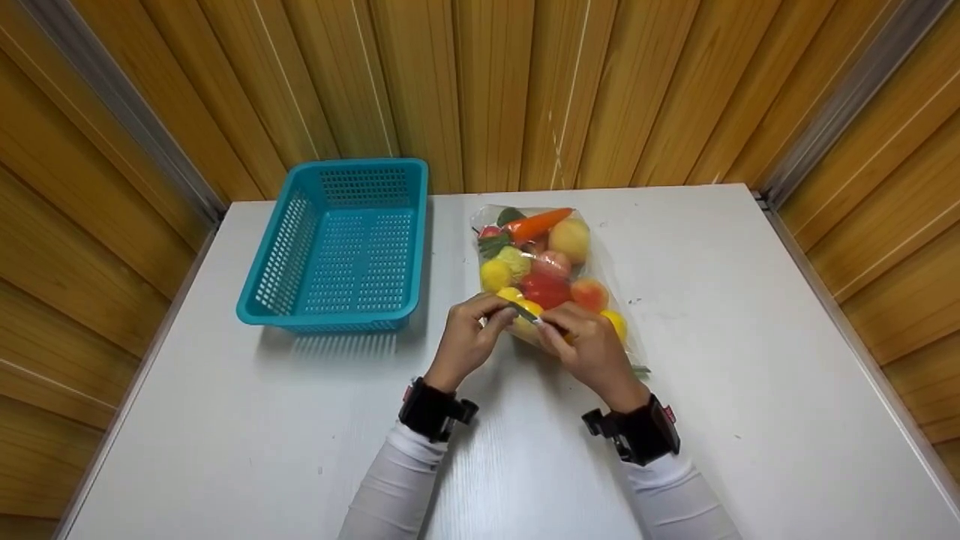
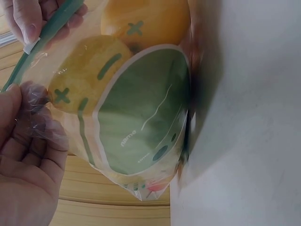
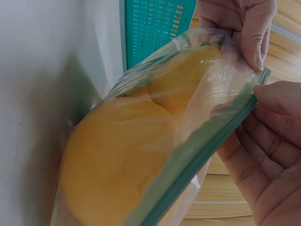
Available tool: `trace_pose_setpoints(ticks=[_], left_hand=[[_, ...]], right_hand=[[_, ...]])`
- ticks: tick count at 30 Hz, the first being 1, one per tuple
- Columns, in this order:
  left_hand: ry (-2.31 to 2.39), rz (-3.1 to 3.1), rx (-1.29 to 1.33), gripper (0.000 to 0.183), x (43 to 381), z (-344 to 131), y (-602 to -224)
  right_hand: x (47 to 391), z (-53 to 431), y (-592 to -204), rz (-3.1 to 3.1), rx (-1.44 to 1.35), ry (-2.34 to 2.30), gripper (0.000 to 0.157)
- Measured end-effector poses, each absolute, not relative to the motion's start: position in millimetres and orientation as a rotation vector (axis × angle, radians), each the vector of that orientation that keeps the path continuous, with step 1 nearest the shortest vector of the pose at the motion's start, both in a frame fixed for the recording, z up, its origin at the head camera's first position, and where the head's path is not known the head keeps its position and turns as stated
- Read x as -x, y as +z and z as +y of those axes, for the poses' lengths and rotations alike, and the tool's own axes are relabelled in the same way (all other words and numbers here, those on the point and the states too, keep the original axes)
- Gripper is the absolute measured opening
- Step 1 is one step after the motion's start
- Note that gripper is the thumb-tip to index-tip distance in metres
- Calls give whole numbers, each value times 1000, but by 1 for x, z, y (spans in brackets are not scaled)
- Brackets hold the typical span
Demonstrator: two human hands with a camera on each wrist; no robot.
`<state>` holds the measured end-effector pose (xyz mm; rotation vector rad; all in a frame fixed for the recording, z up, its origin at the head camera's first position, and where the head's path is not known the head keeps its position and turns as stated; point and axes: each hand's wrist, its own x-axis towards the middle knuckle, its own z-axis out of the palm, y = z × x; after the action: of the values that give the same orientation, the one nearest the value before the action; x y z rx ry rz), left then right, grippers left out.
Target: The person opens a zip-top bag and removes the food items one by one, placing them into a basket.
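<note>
A clear zip bag [image 1: 600, 277] full of fruit and vegetables lies on the white table, its mouth end lifted toward the person. My left hand [image 1: 469, 334] pinches one corner of the mouth by the green zip strip [image 3: 188, 165]. Close beside it, my right hand [image 1: 596, 352] pinches the strip near a small white slider [image 2: 32, 46]. Inside are a carrot [image 1: 541, 223], a red pepper [image 1: 546, 290], a peach [image 1: 589, 294] and several yellow fruits. A green printed label [image 2: 141, 113] covers part of the bag in the left wrist view.
Left of the bag stands a teal plastic basket [image 1: 414, 292] with perforated walls and nothing inside. The white table [image 1: 750, 360] meets wood-panelled walls [image 1: 495, 90] at the back and sides.
</note>
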<state>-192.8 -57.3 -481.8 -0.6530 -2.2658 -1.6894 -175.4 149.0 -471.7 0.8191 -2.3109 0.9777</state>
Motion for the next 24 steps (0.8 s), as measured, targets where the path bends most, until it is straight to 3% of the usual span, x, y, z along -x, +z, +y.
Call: trace_pose_setpoints(ticks=[24], left_hand=[[-1703, -2270, 606, 15, 194, -60, -480]], right_hand=[[177, 151, -471, -2308, -832, 977, 8]])
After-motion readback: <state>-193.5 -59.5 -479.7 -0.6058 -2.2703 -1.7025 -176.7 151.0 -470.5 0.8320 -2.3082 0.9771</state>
